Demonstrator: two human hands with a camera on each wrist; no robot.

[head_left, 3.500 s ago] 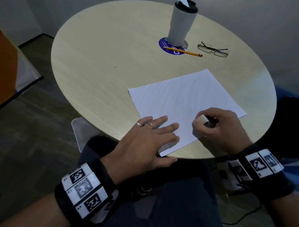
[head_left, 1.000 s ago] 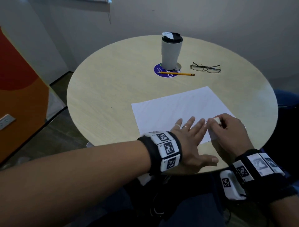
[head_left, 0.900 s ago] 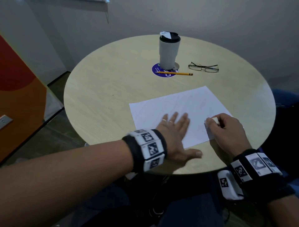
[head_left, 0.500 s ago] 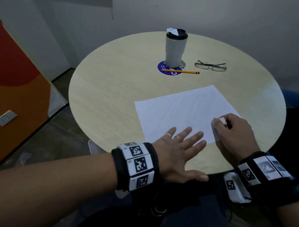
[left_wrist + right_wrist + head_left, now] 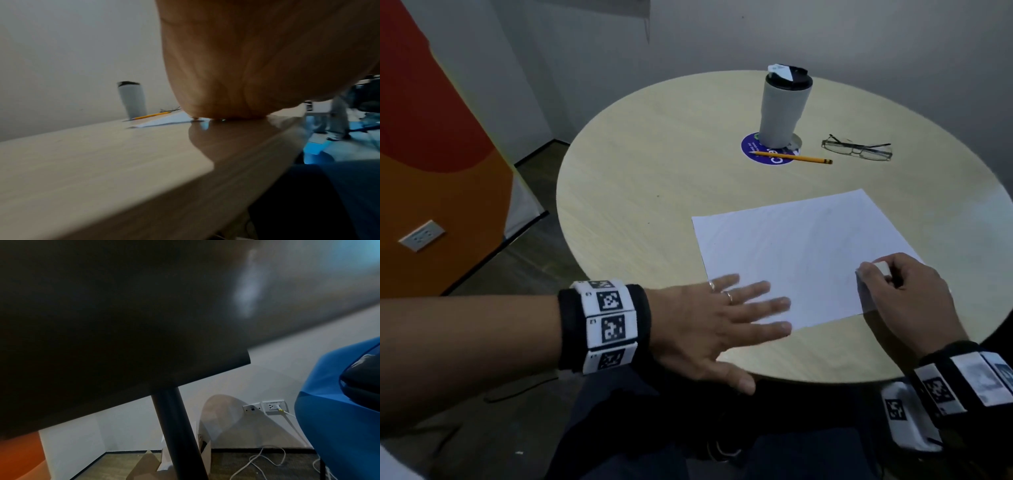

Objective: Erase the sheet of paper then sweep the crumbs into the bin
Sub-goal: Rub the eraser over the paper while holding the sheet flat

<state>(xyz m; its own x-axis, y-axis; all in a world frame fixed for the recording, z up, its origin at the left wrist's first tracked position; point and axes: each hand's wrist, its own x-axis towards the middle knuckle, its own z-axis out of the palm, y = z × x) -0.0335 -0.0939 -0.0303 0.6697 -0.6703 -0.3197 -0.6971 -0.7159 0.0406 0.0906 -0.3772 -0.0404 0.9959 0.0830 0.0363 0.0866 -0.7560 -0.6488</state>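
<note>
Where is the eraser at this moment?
In the head view the eraser is pinched in the right hand, at the near right corner of the sheet of paper, across from the flat left hand.

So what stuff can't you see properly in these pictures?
- Crumbs: too small to make out on the sheet of paper in the head view.
- Bin: not clearly in any view.
- Eraser: mostly covered by the right hand; only a white corner shows.
- Right hand's fingers: absent from the right wrist view, which shows only the table's dark underside.
- Left hand fingers: hidden by the palm in the blurred left wrist view.
- Coaster writing: partly under the tumbler and pencil.
</note>
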